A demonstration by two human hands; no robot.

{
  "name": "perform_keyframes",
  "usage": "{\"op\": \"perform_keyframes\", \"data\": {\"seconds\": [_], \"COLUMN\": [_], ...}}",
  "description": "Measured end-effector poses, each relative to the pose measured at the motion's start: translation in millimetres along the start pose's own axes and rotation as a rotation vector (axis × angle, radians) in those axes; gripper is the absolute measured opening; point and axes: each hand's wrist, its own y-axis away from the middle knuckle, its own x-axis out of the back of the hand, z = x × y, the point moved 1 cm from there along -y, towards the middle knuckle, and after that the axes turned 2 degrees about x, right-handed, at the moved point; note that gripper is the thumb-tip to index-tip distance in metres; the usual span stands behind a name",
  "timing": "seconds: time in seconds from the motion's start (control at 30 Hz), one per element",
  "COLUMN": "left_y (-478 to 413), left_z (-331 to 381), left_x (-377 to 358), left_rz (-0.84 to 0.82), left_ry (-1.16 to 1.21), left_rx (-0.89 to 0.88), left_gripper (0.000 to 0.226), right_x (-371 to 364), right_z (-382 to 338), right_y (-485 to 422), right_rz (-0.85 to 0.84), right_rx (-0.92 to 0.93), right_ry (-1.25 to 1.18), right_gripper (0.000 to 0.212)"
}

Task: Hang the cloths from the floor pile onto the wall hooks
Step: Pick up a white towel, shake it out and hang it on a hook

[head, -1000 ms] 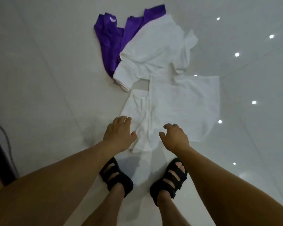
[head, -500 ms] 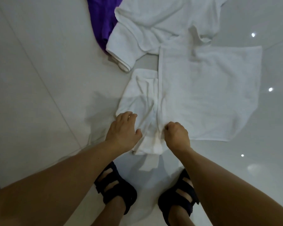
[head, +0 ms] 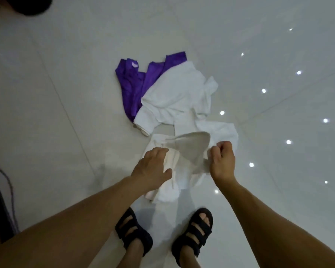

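- Here, the right hand's fingers point(head: 223, 147) are curled tight into a fist, pinching one raised edge of the nearest white cloth point(head: 190, 151). That single pinch looks to carry most of the load, and it could slip as the fabric comes up.
- The left hand point(head: 153, 169) lies across the cloth's other side, fingers close together and thumb splayed. Whether the fingertips have hooked the fabric cannot be told. If they have not, that side would likely sag and fall as the cloth is raised.
- The right hand point(head: 221, 161) sits higher than the left, so the cloth gapes open between them. Lifted like this it could twist into a bunch that is awkward to hang.
- The cloth is only partly off the floor point(head: 66, 93). Its far end trails towards the second white cloth point(head: 174, 93), which overlaps the purple cloth point(head: 133, 86). A quick pull could drag that neighbour along.
- The near hem hangs just above the black sandals point(head: 133, 235). A step forward risks treading on it and tearing it from the grip.
- The tiles are glossy and mirror the ceiling lights, so trailing fabric underfoot could cause a slip.
- No wall hooks are in view, so the carry will have to be made before any hanging.
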Motion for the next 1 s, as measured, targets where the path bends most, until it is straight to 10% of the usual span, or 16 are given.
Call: {"op": "perform_keyframes", "data": {"seconds": [0.27,0.5,0.8,1.0], "left_y": [108,190,310,367], "left_z": [149,213,257,261], "left_x": [202,319,500,568], "left_rz": [-0.102,0.223,0.317,0.158], "left_ry": [0.291,0.693,1.355,1.568], "left_rx": [-0.197,-0.046,-0.291,-0.592], "left_gripper": [0.122,0.018,0.056,0.045], "right_x": [104,154,183,176], "right_z": [-273,-455,-497,-548], "right_y": [55,119,169,209], "right_rz": [-0.157,-0.311,-0.44,-0.652], "right_rx": [-0.02,0.143,0.265,0.384], "right_ry": [-0.404,-0.729,-0.314,-0.227], "right_gripper": [0.02,0.008,0.101,0.015]}}
